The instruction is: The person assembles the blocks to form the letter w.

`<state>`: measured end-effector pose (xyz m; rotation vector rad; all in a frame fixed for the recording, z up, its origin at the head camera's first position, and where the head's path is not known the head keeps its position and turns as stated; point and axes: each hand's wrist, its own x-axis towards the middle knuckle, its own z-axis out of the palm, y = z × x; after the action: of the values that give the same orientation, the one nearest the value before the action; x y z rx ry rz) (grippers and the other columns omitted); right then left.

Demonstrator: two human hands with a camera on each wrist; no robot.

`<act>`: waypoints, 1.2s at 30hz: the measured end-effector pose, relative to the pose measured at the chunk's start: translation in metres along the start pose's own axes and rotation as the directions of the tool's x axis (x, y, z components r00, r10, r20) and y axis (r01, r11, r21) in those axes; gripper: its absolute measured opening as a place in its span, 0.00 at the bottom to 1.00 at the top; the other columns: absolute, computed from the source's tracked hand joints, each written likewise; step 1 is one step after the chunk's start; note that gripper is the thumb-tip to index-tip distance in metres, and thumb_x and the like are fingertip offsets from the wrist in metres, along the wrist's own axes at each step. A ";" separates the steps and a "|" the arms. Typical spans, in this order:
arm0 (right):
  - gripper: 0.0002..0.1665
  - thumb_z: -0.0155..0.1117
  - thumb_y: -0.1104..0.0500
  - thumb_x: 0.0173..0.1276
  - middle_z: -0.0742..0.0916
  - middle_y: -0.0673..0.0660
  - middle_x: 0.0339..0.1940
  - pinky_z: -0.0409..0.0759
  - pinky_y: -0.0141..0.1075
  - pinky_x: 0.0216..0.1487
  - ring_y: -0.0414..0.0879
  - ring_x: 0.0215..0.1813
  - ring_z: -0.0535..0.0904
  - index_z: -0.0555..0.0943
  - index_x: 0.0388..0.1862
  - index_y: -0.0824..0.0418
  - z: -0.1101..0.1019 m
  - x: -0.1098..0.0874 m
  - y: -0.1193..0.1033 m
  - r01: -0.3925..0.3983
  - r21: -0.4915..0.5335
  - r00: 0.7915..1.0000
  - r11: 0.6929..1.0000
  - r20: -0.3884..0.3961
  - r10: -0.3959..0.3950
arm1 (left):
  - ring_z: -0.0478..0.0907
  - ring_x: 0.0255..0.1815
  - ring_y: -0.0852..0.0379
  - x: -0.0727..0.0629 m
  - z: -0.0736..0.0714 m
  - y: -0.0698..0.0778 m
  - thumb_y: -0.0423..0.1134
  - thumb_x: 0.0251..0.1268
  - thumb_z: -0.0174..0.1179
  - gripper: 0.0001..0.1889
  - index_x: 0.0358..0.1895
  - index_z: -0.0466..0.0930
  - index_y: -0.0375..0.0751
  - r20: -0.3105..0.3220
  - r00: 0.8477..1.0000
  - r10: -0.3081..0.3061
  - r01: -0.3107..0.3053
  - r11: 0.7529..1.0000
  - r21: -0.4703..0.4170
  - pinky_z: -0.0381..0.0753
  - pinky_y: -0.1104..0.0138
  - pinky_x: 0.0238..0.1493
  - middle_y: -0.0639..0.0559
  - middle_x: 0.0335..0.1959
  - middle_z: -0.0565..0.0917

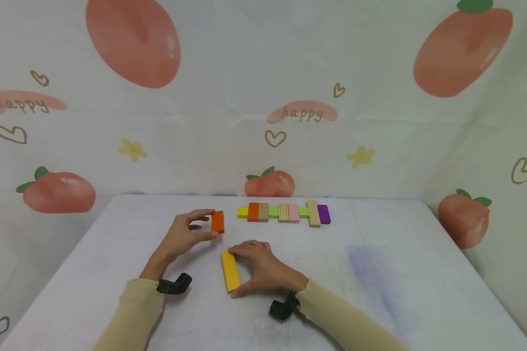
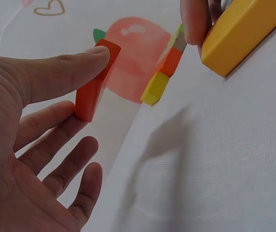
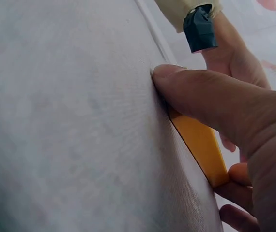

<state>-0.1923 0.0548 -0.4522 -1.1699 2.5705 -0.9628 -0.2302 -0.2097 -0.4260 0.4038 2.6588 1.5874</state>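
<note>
Left fingers pinch an orange block; right fingers pinch a yellow block

White tabletop w/ purple smudge on R side; backdrop behind w/ printed peaches, yellow flowers, heart outlines & "happy" lettering.

On the worktop, the block row lies right of the left block and behind the front block.
</note>
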 end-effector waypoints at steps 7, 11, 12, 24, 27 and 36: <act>0.52 0.81 0.35 0.52 0.75 0.44 0.71 0.59 0.50 0.71 0.43 0.72 0.65 0.73 0.74 0.49 0.001 -0.001 0.003 -0.006 0.020 1.000 1.000 -0.007 0.007 | 0.73 0.65 0.41 -0.002 0.002 0.000 0.41 0.57 0.76 0.33 0.67 0.77 0.39 0.006 1.000 -0.018 0.018 1.000 -0.013 0.72 0.45 0.67 0.42 0.67 0.78; 0.43 0.80 0.38 0.54 0.77 0.43 0.64 0.61 0.47 0.70 0.41 0.67 0.67 0.79 0.69 0.46 0.002 -0.002 0.005 -0.011 0.087 0.999 0.996 -0.042 0.014 | 0.73 0.65 0.41 -0.002 0.005 -0.003 0.40 0.57 0.76 0.33 0.67 0.78 0.38 0.006 1.000 -0.029 0.029 0.999 -0.017 0.72 0.45 0.67 0.42 0.66 0.78; 0.41 0.81 0.39 0.54 0.77 0.43 0.62 0.61 0.47 0.69 0.41 0.66 0.67 0.81 0.67 0.46 0.002 -0.002 0.005 -0.006 0.099 0.999 0.995 -0.048 0.011 | 0.73 0.65 0.41 -0.002 0.005 -0.005 0.40 0.57 0.76 0.33 0.67 0.78 0.38 0.006 1.000 -0.030 0.030 0.999 -0.016 0.72 0.45 0.66 0.42 0.66 0.78; 0.36 0.82 0.43 0.55 0.78 0.42 0.55 0.63 0.43 0.66 0.38 0.61 0.68 0.84 0.64 0.46 0.001 -0.002 0.005 -0.008 0.107 0.999 0.994 -0.046 0.013 | 0.76 0.60 0.41 -0.004 0.016 -0.012 0.40 0.56 0.77 0.31 0.64 0.80 0.36 0.041 0.999 0.007 -0.010 0.998 0.056 0.72 0.44 0.65 0.40 0.63 0.81; 0.36 0.82 0.43 0.55 0.79 0.42 0.55 0.63 0.44 0.66 0.38 0.61 0.68 0.84 0.63 0.46 0.001 -0.002 0.006 -0.009 0.101 0.999 0.995 -0.044 0.013 | 0.76 0.61 0.42 -0.004 0.018 -0.014 0.42 0.54 0.79 0.32 0.63 0.81 0.38 0.050 0.999 -0.003 -0.001 0.997 0.075 0.71 0.44 0.66 0.42 0.62 0.82; 0.35 0.82 0.43 0.55 0.80 0.42 0.55 0.62 0.46 0.67 0.39 0.61 0.68 0.84 0.63 0.47 0.002 -0.002 0.007 -0.006 0.097 0.999 0.995 -0.043 0.010 | 0.71 0.69 0.39 -0.006 0.018 -0.014 0.42 0.53 0.79 0.31 0.62 0.82 0.39 0.136 0.991 -0.011 -0.003 0.995 0.098 0.63 0.42 0.72 0.43 0.63 0.81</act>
<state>-0.1945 0.0583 -0.4582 -1.1249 2.5277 -1.1095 -0.2247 -0.2016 -0.4473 0.4906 2.6383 1.3780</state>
